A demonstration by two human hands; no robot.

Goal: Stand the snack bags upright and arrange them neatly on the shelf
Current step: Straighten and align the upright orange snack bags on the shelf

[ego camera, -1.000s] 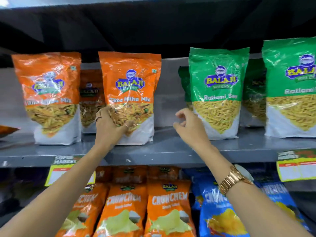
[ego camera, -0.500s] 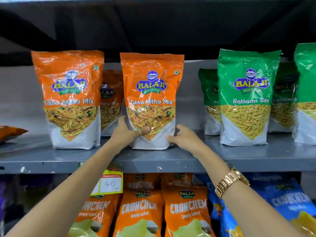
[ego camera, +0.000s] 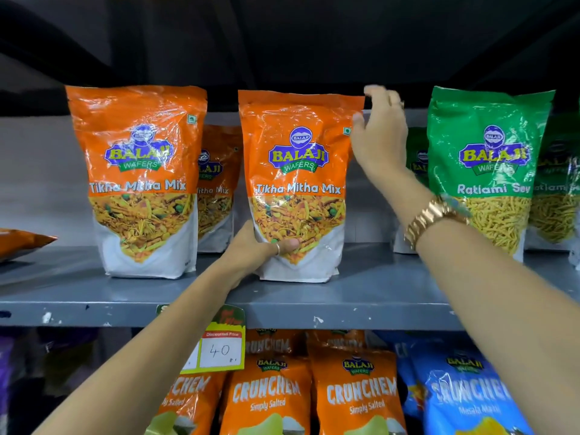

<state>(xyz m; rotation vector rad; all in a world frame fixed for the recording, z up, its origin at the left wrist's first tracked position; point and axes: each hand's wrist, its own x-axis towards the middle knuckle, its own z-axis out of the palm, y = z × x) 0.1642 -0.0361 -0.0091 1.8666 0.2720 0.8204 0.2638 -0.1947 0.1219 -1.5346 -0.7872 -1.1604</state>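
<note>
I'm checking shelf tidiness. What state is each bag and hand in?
Middle orange bag: upright, held.
Left orange bag: upright, untouched.
Green bag: upright.
Far-left orange bag: lying flat.
Left hand: grip on the middle bag's base.
Right hand: open, at its top corner.

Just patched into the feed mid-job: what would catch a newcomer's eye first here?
The glossy orange Tikha Mitha Mix snack bag standing upright mid-shelf, with the left hand gripping its lower left corner and the right hand open at its top right edge. Left of it stands a matching orange bag; right, a green Ratlami Sev bag. A yellow price tag marked 40 hangs from the grey metal shelf.
</note>
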